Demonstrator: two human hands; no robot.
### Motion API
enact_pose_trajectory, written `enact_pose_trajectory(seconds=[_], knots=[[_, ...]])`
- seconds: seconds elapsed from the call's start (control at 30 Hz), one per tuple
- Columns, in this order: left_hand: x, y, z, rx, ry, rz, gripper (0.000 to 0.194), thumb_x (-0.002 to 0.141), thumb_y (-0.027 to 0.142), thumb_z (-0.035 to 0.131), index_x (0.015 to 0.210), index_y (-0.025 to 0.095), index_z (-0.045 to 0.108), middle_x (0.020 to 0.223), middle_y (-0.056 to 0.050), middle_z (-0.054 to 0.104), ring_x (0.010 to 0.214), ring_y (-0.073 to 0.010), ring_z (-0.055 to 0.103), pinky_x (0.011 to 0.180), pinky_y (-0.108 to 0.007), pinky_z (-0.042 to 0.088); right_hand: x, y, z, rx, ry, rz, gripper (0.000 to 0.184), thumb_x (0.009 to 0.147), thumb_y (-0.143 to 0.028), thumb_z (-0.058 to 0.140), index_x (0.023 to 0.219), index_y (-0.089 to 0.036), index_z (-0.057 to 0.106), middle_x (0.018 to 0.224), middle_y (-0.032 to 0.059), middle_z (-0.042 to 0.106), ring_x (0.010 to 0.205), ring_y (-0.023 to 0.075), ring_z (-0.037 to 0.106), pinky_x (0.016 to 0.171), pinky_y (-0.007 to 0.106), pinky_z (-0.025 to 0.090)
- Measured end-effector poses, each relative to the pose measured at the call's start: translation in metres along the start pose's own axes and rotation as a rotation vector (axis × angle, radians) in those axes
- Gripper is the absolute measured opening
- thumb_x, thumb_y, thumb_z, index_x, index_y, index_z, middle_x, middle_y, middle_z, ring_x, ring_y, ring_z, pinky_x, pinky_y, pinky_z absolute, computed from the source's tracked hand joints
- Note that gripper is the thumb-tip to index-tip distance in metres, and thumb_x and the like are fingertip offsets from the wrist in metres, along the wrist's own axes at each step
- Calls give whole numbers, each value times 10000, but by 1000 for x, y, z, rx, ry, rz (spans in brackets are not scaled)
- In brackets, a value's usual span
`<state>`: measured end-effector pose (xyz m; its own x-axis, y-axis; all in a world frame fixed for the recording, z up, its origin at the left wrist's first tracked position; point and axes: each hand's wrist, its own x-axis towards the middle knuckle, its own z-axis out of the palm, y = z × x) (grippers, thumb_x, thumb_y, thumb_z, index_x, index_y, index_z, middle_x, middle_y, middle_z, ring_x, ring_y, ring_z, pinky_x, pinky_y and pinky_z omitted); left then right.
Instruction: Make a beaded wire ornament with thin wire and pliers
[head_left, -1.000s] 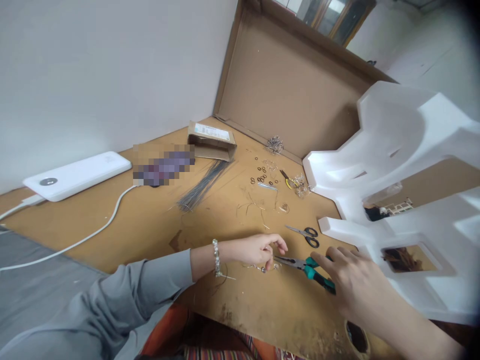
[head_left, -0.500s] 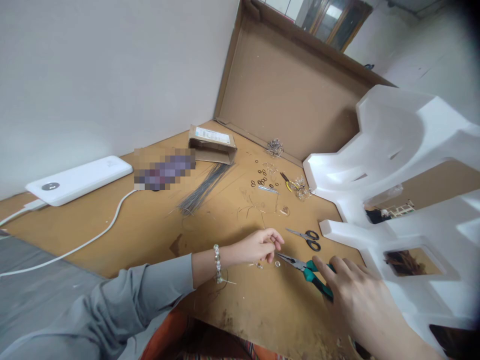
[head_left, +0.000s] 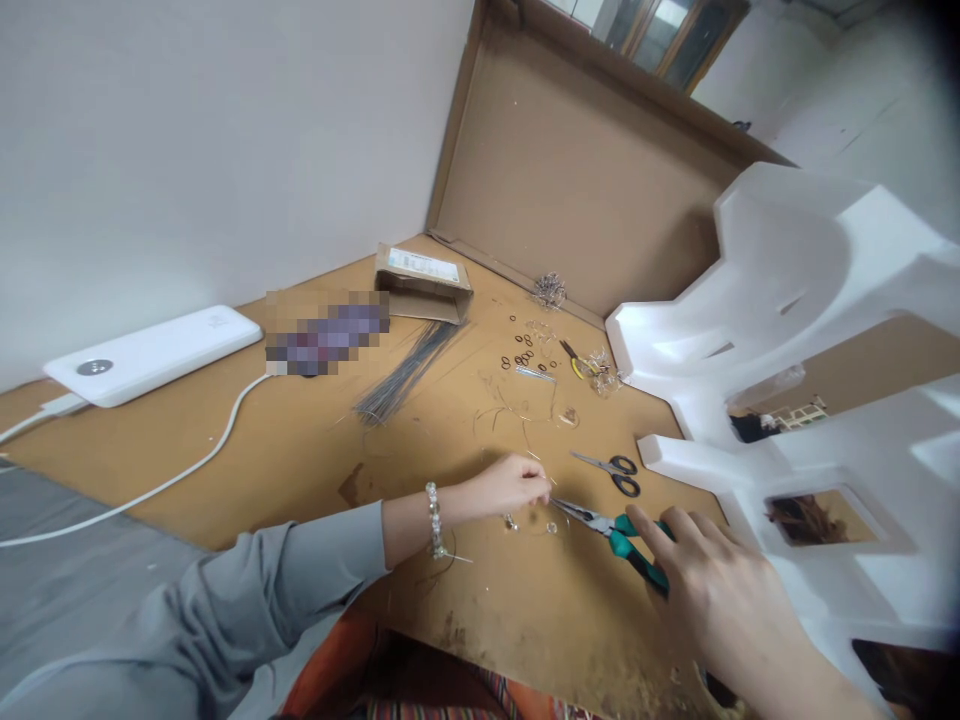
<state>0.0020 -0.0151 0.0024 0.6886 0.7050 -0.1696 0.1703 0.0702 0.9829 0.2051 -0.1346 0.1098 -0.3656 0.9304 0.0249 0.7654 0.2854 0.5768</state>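
Note:
My left hand (head_left: 511,484), in a grey sleeve with a bead bracelet (head_left: 433,520) on the wrist, rests on the cardboard sheet (head_left: 300,450) with its fingertips pinched on a thin piece of wire (head_left: 541,462). A few small clear beads (head_left: 511,521) lie just below it. My right hand (head_left: 705,585) lies over the green handles of long-nose pliers (head_left: 611,532), whose jaws point left toward the left fingertips. Its fingers are stretched over the handles, not wrapped round them.
Black-handled scissors (head_left: 616,471) lie just beyond the pliers. Farther back are small dark rings (head_left: 523,355), yellow-handled cutters (head_left: 574,359), a bundle of grey wires (head_left: 405,375), a small carton (head_left: 424,282) and a white power bank (head_left: 154,352) with cable. White foam packing (head_left: 787,330) fills the right side.
My left hand drew back from the plier jaws and closed from loosely spread fingers into a pinch on a wire. My right hand stayed on the plier handles.

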Motion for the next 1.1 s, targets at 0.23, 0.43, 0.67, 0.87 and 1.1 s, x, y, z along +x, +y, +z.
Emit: enact_pose_trajectory(seconds=[0.23, 0.43, 0.67, 0.87, 1.1], knots=[[3, -5, 3, -7, 57, 11, 167, 707, 248, 481, 683, 132, 599, 539, 38, 452, 451, -74, 386, 397, -174, 289, -6, 3, 1, 98, -81, 64, 498, 601, -109, 554, 1070, -271, 601, 734, -10, 578, 562, 139, 551, 496, 256, 294], [2, -6, 10, -60, 280, 146, 143, 731, 242, 499, 677, 136, 577, 590, 29, 486, 537, -79, 417, 477, -177, 318, -10, -1, 2, 3, 5, 158, 376, 710, -233, 577, 1084, -243, 613, 723, 8, 575, 591, 174, 567, 498, 275, 313], [-4, 6, 5, -128, 356, 197, 123, 704, 189, 484, 618, 136, 554, 592, 18, 517, 573, -89, 430, 532, -195, 329, -1, -10, -5, -4, 90, 164, 364, 746, -266, 576, 1106, -237, 618, 765, 34, 592, 669, 190, 552, 588, 300, 336], [-6, 8, 2, -180, 340, 192, 141, 722, 212, 482, 646, 134, 570, 622, 9, 542, 592, -99, 459, 546, -203, 368, 9, -20, -13, -1, 83, 201, 367, 741, -269, 578, 1103, -236, 628, 717, 28, 578, 656, 187, 541, 571, 293, 295], [-4, 4, 4, -215, 353, 194, 136, 721, 252, 515, 662, 141, 567, 634, 5, 545, 603, -105, 480, 548, -204, 392, 11, -25, -11, -3, 91, 222, 369, 743, -274, 580, 1107, -238, 629, 701, 28, 567, 651, 189, 531, 579, 296, 295]])
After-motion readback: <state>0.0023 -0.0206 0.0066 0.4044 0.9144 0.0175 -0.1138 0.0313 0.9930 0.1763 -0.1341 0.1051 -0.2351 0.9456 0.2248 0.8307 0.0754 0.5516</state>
